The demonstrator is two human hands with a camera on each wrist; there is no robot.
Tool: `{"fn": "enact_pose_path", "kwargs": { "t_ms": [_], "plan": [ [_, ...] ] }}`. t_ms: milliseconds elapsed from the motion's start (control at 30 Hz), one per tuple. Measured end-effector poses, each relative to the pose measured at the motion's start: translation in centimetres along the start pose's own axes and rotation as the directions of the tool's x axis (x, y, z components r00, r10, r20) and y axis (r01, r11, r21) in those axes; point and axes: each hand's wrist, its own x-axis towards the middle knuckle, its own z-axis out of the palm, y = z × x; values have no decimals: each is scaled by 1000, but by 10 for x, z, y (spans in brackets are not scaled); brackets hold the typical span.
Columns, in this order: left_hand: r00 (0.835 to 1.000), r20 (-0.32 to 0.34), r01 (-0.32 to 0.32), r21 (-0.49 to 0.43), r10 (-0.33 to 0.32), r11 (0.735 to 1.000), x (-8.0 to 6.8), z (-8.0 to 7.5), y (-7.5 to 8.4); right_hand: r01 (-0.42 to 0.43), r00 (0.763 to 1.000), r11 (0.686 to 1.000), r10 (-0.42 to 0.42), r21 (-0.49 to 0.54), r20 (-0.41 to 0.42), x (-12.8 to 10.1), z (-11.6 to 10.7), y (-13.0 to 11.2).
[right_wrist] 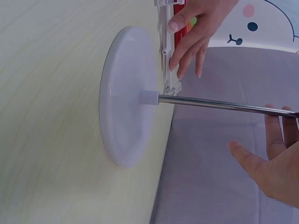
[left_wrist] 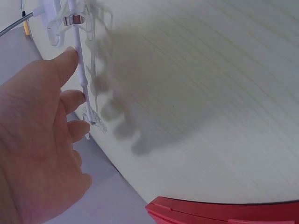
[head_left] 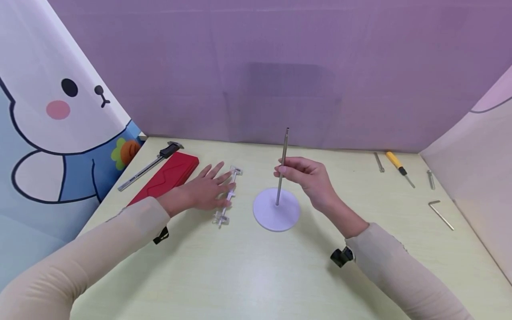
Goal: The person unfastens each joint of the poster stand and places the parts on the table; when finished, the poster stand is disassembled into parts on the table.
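Note:
A steel rod [head_left: 283, 153] stands nearly upright in the short collar of a round white base [head_left: 266, 215] on the table. My right hand [head_left: 310, 180] holds the rod about mid-height, fingers behind it; the right wrist view shows the thumb [right_wrist: 250, 161] a little apart from it. My left hand [head_left: 206, 191] lies with spread fingers over a thin white bar [left_wrist: 82, 70] that has clear plastic clips at its ends. Its fingertips overlap the bar's middle. One clip [head_left: 221, 218] is at the near end, another [head_left: 237, 170] at the far end.
Left of my left hand lies a red case [head_left: 176, 171], partly under the forearm, with a digital caliper [head_left: 150, 168] beyond it. At the right are a yellow-handled screwdriver [head_left: 396, 162], a hex key [head_left: 441, 215] and two small metal pieces. A purple cloth wall [head_left: 300, 102] rises behind.

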Motion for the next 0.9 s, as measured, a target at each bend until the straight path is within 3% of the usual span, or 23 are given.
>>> {"fn": "enact_pose_path", "kwargs": {
  "t_ms": [433,667,900],
  "plan": [
    [999,4,-34,-20,35,999,4,-5,2,-8,1000,1000,8,-4,2,-1,0,-1],
    [998,23,-63,-106,66,992,26,-18,26,8,1000,1000,-8,-9,-4,-1,1,3],
    [996,22,-81,-87,84,993,44,-13,54,0,1000,995,-2,-103,-13,-4,1,15]
  ]
}}
